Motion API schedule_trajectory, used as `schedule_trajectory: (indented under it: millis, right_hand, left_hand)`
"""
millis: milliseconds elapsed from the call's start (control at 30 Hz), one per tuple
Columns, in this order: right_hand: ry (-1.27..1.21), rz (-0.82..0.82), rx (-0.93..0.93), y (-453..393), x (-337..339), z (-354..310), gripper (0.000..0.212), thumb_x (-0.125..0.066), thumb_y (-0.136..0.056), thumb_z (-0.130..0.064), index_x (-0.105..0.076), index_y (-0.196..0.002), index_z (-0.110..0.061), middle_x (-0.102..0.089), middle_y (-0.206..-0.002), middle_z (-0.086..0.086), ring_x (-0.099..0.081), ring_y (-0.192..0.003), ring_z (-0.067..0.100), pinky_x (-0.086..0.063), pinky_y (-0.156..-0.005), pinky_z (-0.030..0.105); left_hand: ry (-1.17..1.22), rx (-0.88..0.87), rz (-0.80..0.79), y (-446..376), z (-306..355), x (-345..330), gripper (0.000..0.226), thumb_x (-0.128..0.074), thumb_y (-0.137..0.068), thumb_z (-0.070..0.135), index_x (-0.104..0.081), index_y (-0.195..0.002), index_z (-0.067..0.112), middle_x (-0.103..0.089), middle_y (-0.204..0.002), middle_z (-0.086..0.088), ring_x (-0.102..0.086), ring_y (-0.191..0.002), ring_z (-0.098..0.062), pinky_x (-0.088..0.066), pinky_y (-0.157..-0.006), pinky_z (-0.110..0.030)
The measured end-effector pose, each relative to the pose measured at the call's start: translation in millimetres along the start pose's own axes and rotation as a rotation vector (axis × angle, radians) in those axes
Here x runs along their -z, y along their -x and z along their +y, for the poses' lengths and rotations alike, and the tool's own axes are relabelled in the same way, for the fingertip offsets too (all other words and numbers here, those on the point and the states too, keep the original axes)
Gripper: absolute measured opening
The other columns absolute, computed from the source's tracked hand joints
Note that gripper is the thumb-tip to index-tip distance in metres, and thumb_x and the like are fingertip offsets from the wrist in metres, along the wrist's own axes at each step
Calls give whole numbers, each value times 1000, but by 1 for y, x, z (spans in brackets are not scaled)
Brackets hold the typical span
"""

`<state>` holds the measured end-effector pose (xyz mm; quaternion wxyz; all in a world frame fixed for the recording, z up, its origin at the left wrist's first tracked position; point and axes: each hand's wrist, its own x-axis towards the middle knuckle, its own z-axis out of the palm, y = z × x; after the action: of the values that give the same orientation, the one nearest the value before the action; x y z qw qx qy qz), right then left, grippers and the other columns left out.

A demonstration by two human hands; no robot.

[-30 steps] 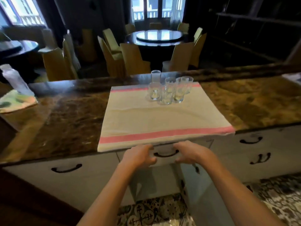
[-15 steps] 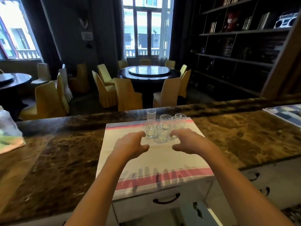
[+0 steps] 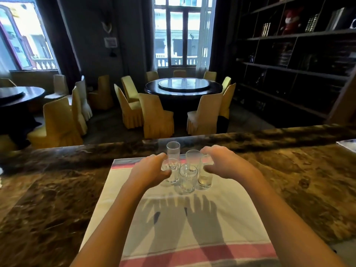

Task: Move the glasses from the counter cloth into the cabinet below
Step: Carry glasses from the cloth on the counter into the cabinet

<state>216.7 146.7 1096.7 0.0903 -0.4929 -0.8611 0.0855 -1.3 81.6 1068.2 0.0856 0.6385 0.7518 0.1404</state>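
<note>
Several clear glasses stand clustered at the far end of a cream cloth with pink stripes [image 3: 221, 218] on the marble counter. The nearest glass [image 3: 188, 178] is in front, a tall one [image 3: 173, 150] at the back. My left hand [image 3: 152, 170] curls around the left side of the cluster, fingers against the left glass [image 3: 172, 171]. My right hand [image 3: 224, 163] curls around the right side, fingers at the right glasses [image 3: 204, 175]. All glasses rest on the cloth. The cabinet below is out of view.
The brown marble counter [image 3: 54, 199] stretches left and right of the cloth. A patterned item [image 3: 346, 144] lies at the far right edge. Beyond the counter stand round dining tables [image 3: 183, 88], yellow covered chairs and dark shelving.
Both hands rose from the drawer front under the counter and reached forward over the cloth; they now close in on either side of the glass cluster. The view tilted upward.
</note>
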Motion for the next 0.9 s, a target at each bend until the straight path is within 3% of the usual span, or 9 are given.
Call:
schedule_trajectory:
  millis: [200, 400, 500, 567, 667, 900]
  right_hand:
    - [-7, -80, 17, -64, -17, 41, 64, -70, -89, -30, -40, -146, -29, -45, -146, 3, -50, -126, 26, -50, -94, 35]
    - [8, -194, 22, -94, -42, 55, 69, -76, -84, -31, -42, -144, -30, -46, -144, 2, -55, -118, 24, -56, -86, 32]
    - [-20, -251, 9, -102, -49, 54, 71, -79, -82, -27, -43, -143, -29, -51, -139, 2, -59, -107, 21, -56, -79, 29]
    - [-31, -288, -5, -102, -52, 52, 71, -80, -81, -24, -44, -142, -28, -57, -132, 2, -60, -97, 18, -56, -74, 27]
    - [-48, -306, -51, -103, -59, 51, 65, -81, -80, -22, -50, -137, -27, -60, -128, 1, -60, -91, 17, -57, -70, 25]
    - [-3, -346, -117, -109, -56, 48, 58, -80, -81, -22, -55, -133, -24, -61, -121, 4, -59, -81, 16, -44, -54, 17]
  left_hand:
    - [-29, 68, -4, -71, 7, -13, 65, -66, -88, 47, -41, -145, 28, -49, -143, -6, -55, -123, -26, -51, -98, -42]
    - [-17, 79, -64, -127, 2, -35, 83, -71, -86, 43, -22, -152, 34, -15, -163, -7, -43, -136, -33, -46, -104, -45]
    - [-41, 55, -118, -154, 0, -44, 86, -72, -86, 43, -19, -153, 35, -9, -164, -8, -43, -136, -35, -45, -105, -47]
    - [-59, 45, -143, -164, -2, -49, 86, -72, -85, 43, -19, -153, 36, -11, -163, -10, -43, -136, -36, -45, -105, -48]
    - [-52, 2, -182, -178, -8, -55, 79, -73, -86, 37, -28, -150, 34, -30, -155, -10, -50, -127, -33, -49, -101, -43]
    - [23, -56, -176, -194, -12, -54, 62, -75, -85, 26, -46, -140, 25, -53, -134, -8, -58, -113, -26, -50, -91, -34]
